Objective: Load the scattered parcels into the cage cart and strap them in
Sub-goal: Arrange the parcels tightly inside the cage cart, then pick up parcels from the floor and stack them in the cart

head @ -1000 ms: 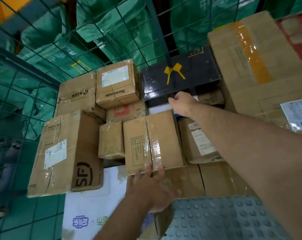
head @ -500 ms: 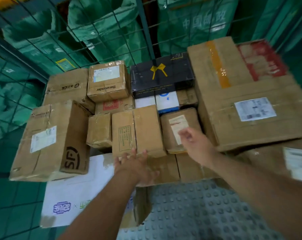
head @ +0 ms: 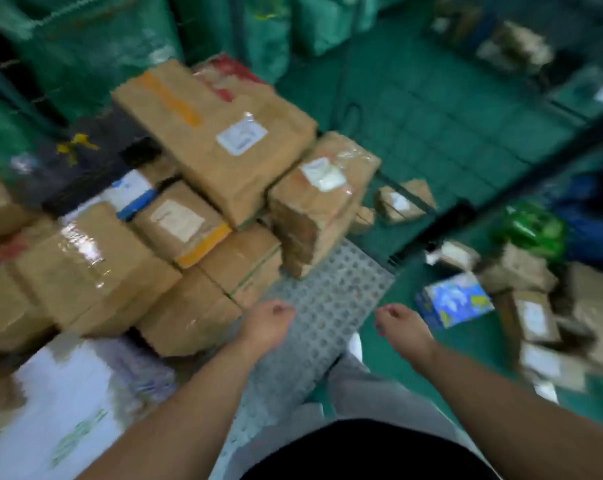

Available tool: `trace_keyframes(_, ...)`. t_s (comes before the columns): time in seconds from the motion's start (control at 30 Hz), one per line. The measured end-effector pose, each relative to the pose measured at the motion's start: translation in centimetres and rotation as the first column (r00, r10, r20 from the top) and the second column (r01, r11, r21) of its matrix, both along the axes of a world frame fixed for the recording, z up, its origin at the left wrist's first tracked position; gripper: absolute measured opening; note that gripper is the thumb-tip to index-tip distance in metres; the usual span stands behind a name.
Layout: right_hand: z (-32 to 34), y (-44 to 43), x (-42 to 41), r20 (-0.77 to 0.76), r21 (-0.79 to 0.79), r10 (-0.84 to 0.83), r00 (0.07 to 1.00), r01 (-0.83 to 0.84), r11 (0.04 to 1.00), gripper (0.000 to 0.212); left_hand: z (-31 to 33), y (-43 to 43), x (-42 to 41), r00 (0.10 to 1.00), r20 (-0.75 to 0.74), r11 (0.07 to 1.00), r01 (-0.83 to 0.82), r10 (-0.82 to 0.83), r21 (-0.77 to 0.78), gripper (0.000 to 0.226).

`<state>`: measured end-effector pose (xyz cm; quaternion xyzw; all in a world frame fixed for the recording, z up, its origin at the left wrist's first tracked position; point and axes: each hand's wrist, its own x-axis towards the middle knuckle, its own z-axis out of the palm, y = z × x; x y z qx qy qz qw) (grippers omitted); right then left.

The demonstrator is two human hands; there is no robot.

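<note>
Both hands have pulled back off the stack since a moment ago, and the view has swung right. Left hand (head: 270,322) and right hand (head: 398,323) hang empty, fingers loosely curled, over the cart's studded grey floor (head: 331,292). Stacked parcels (head: 220,140) sit ahead-left of the fingers; loose ones, like the blue printed box (head: 455,303), lie on the green floor right of the right fingers. Risk, I'd guess: the big slanted carton slides, since glossy tape on soft, dented cardboard grips poorly.
</note>
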<state>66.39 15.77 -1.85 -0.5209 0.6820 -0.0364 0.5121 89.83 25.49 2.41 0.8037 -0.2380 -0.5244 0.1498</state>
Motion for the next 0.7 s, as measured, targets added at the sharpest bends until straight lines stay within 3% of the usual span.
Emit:
trace_keyframes(0.2,3.0,1.9,-9.4,0.117,0.030,-0.345,0.931,0.344,0.938,0.018,-0.2,-3.0,-12.1,0.963,-0.106,0.966,0.237,-0.247,-0.099,0.021)
trace_keyframes(0.4,3.8,7.0,-22.5,0.156,0.073,-0.690,0.706,0.689,0.721,0.018,1.1,-6.2,-22.2,0.880,-0.014,0.877,0.471,-0.474,-0.095,0.026)
trace_keyframes(0.57,3.5,10.8,-34.2,0.178,0.097,-0.832,0.526,0.832,0.547,0.018,-0.4,-7.9,-33.8,0.786,-0.012,0.783,0.614,-0.618,-0.100,0.022)
trace_keyframes(0.7,2.7,12.1,-43.9,0.179,0.100,-0.872,0.456,0.873,0.477,0.016,-1.4,-8.7,-43.5,0.751,-0.004,0.750,0.658,-0.660,-0.064,0.017)
